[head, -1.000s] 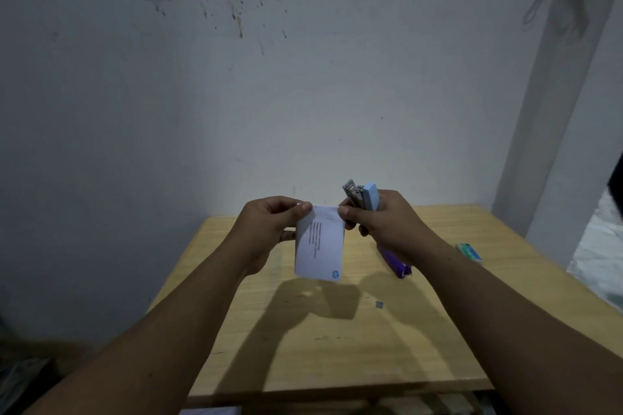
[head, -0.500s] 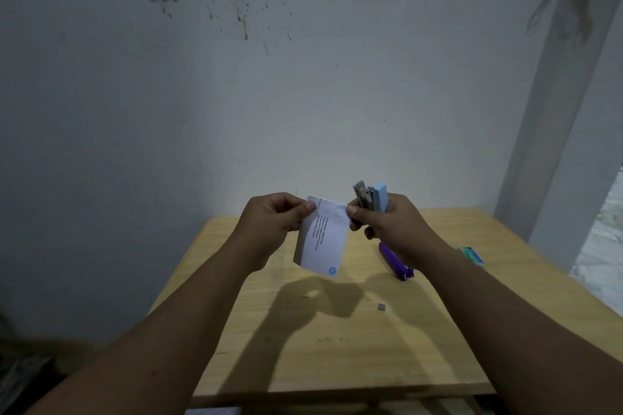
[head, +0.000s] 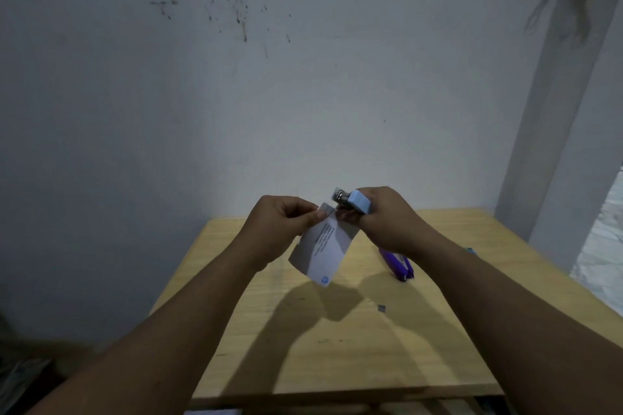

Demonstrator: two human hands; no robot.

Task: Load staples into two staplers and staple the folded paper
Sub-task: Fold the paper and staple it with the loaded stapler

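My left hand [head: 283,229] pinches the top corner of the folded paper [head: 322,251] between thumb and forefinger, holding it up in the air above the desk [head: 337,347], so that the sheet hangs tilted, its lower corner with a small blue round mark pointing toward six o'clock. My right hand [head: 387,219] is curled round the light blue stapler [head: 357,202], which sits at about two o'clock from the paper; its metal nose points toward nine o'clock and meets the paper's upper edge just beside my left thumb. Whether the paper's edge lies inside the stapler's mouth I cannot tell, because the spot is small and blurred. Printed lines of text run across the white face of the paper, too small to read. On the desk, at four o'clock from the paper and partly hidden behind my right wrist, lies the purple stapler [head: 397,264], flat on the wood. A small grey piece [head: 381,308] rests on the desk at five o'clock from the paper, well apart from the purple stapler. Near the desk's right edge a bit of a teal thing [head: 470,250] peeks out past my right forearm. The shadows of my hands and the paper fall across the wood below them.
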